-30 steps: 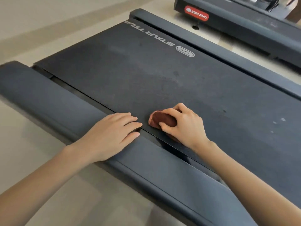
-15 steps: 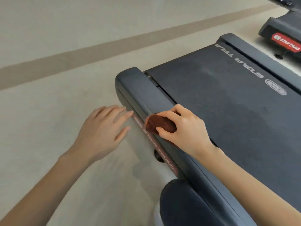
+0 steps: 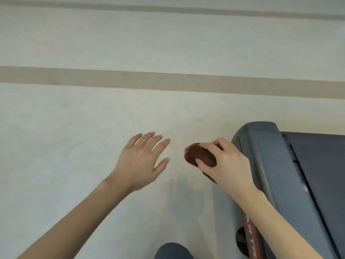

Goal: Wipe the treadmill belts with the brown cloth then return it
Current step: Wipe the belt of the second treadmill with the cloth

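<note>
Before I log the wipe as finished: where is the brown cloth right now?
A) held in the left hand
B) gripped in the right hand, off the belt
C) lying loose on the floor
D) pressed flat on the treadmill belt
B: the right hand grips the brown cloth, seen against the floor left of the treadmill's grey side rail, clear of the belt; the left hand is spread and holds nothing.

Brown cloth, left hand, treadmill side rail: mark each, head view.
brown cloth (image 3: 200, 156): head view, folded outer face.
left hand (image 3: 139, 161): head view, back of the hand.
treadmill side rail (image 3: 261, 146): head view, grey end cap.
</note>
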Motion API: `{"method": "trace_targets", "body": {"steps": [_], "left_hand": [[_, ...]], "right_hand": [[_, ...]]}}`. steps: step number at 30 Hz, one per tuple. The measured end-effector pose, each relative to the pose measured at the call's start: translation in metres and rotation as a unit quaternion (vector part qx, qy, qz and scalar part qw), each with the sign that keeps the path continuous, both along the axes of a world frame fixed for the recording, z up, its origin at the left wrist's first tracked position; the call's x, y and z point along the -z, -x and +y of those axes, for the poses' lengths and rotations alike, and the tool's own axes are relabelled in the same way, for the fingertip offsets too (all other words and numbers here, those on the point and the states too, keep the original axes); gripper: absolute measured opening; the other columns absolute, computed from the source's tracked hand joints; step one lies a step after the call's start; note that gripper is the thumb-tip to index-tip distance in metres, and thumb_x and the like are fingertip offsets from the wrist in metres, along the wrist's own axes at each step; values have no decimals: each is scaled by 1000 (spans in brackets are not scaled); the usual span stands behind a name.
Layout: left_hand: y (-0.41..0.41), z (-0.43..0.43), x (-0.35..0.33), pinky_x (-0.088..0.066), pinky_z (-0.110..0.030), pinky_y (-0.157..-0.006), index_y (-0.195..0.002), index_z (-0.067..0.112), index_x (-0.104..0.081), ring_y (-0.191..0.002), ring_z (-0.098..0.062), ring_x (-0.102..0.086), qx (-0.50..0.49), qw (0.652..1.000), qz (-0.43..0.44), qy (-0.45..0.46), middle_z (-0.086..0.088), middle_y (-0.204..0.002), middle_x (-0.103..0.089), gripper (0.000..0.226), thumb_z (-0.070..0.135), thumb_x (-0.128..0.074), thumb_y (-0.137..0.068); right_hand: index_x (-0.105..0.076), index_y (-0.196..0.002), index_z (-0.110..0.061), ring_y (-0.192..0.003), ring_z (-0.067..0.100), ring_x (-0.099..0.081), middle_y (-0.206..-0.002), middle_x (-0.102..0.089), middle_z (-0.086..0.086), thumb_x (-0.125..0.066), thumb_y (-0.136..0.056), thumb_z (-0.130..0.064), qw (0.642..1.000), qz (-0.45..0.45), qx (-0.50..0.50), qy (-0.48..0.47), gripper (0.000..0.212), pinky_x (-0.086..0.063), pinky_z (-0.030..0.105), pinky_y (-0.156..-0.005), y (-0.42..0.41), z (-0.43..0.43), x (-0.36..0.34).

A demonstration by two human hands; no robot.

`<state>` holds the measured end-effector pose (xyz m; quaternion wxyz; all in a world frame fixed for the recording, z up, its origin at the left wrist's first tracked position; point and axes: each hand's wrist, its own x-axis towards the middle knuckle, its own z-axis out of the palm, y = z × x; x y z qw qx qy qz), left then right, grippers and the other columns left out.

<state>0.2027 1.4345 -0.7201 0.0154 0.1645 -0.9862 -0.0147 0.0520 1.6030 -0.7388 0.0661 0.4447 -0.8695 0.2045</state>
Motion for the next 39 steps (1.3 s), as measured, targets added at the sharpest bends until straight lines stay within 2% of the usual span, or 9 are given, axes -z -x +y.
{"method": "trace_targets", "body": {"steps": [8, 13, 19, 30, 33, 35, 39], "left_hand": [[2, -33, -13, -41, -47, -102, -125, 16, -60, -119, -27, -55, -38, 998, -41, 2, -6, -122, -63, 54, 45, -30, -90], [16, -67, -79, -40, -47, -103, -126, 17, -59, -120, -27, -54, -33, 998, -52, -5, -4, -123, -62, 53, 45, -30, -91], [27, -98, -225, -44, -47, -99, -123, 17, -62, -116, -27, -58, -40, 997, -68, 1, -5, -120, -65, 52, 43, -31, -90], [28, -113, -544, -43, -47, -100, -126, 18, -59, -118, -26, -56, -31, 999, -4, -28, -4, -125, -62, 51, 43, -31, -91], [23, -117, -617, -43, -47, -100, -126, 17, -60, -117, -26, -57, -29, 999, 11, -27, -3, -125, -62, 50, 42, -33, -91], [18, -119, -659, -44, -47, -99, -125, 17, -60, -117, -26, -57, -23, 999, 19, -26, -3, -124, -63, 50, 42, -34, -91], [14, -120, -720, -44, -47, -100, -125, 17, -60, -118, -26, -56, 8, 999, 38, -8, -4, -126, -62, 49, 43, -34, -91]], "right_hand": [[-74, -94, -24, -69, 24, -62, -81, -62, -1, -83, -65, -32, 998, 21, -64, -20, 32, -46, 27, -47, 27, -59, -12], [-75, -93, -24, -67, 23, -62, -81, -64, -2, -84, -63, -32, 997, 15, -66, -23, 32, -45, 25, -46, 33, -91, -75], [-75, -92, -23, -62, 22, -60, -78, -65, -2, -83, -65, -34, 996, 25, -79, -43, 31, -43, 24, -45, 46, -113, -223], [-74, -96, -22, -63, 20, -60, -82, -65, -3, -80, -67, -34, 994, 56, -84, -31, 31, -45, 24, -45, 50, -119, -552], [-73, -97, -22, -62, 20, -59, -82, -65, -4, -66, -75, -37, 994, 74, -75, -22, 27, -42, 22, -46, 46, -119, -626], [-73, -99, -22, -62, 19, -59, -83, -66, -5, -55, -80, -41, 994, 84, -72, -15, 32, -41, 21, -47, 40, -117, -666], [-72, -104, -20, -62, 19, -59, -86, -67, -4, -52, -82, -43, 993, 100, -61, -10, 38, -42, 22, -48, 28, -109, -723]]}}
